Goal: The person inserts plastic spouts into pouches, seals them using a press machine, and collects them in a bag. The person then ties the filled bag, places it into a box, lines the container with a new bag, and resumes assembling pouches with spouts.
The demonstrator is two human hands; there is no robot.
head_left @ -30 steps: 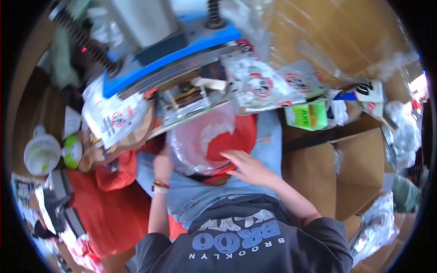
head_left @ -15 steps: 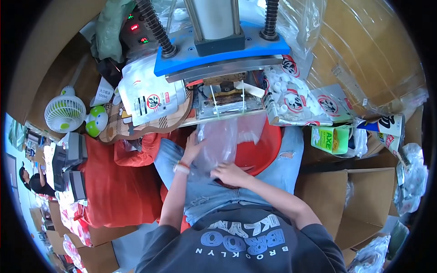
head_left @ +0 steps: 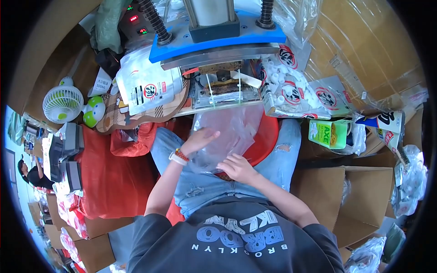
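A clear plastic bag [head_left: 227, 123] lies across the mouth of a red basin [head_left: 269, 141] between my knees. Over the bag's left side, my left hand [head_left: 200, 140] is stretched out with its fingers extended to the right. My right hand [head_left: 238, 169] rests at the bag's lower right part, fingers spread and touching the film. Neither hand is closed round anything. Just beyond the bag stands a press with a blue plate [head_left: 218, 36], and silver pouches [head_left: 148, 86] are stacked to its left.
White spouts [head_left: 275, 77] sit in a pouch-lined tray right of the press. A small fan [head_left: 63, 103] stands left on a patterned board [head_left: 129, 119]. Open cardboard boxes [head_left: 364, 195] are at my right, red cloth [head_left: 109, 182] at my left. Another person [head_left: 36, 175] is at far left.
My left hand has moved right and slightly up across the bag. My right hand has shifted right and its fingers have opened from a pinch. The bag lies more spread out.
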